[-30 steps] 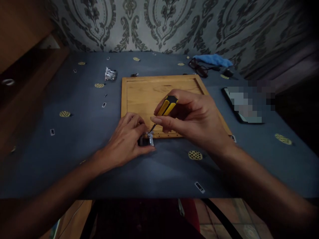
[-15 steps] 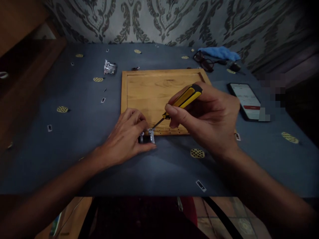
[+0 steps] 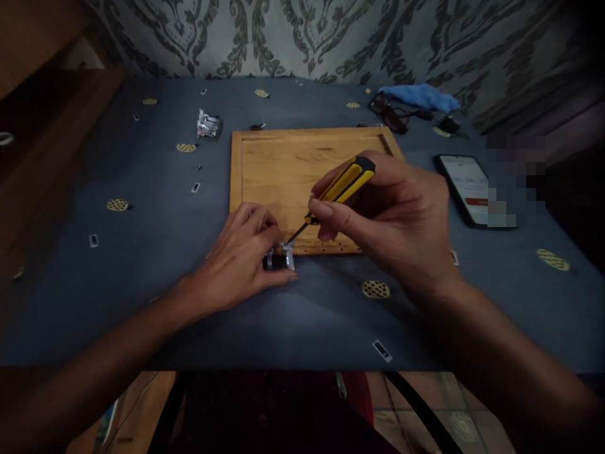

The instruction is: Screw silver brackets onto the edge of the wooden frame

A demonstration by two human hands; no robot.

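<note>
A wooden panel [image 3: 283, 183] with a raised rim lies on the blue patterned tablecloth. At its near edge, left of several small dark holes, sits a shiny metal hinge [image 3: 289, 257]. My left hand [image 3: 246, 255] grips the hinge between thumb and fingers, its fingertips resting on the panel. In my right hand [image 3: 397, 217] is a yellow and black screwdriver [image 3: 343, 188], tilted down to the left. Its tip meets the top of the hinge; any screw head there is too small to make out.
Another metal hinge [image 3: 208, 125] lies behind and left of the panel, with a small screw [image 3: 199, 168] nearer. On the right are a phone [image 3: 466, 183], dark glasses [image 3: 390, 115] and a blue cloth [image 3: 420, 96]. Patterned wallpaper backs the table.
The screwdriver handle and my right hand have shifted slightly left and turned a little. My left hand still holds the hinge in the same place. The view has moved slightly.
</note>
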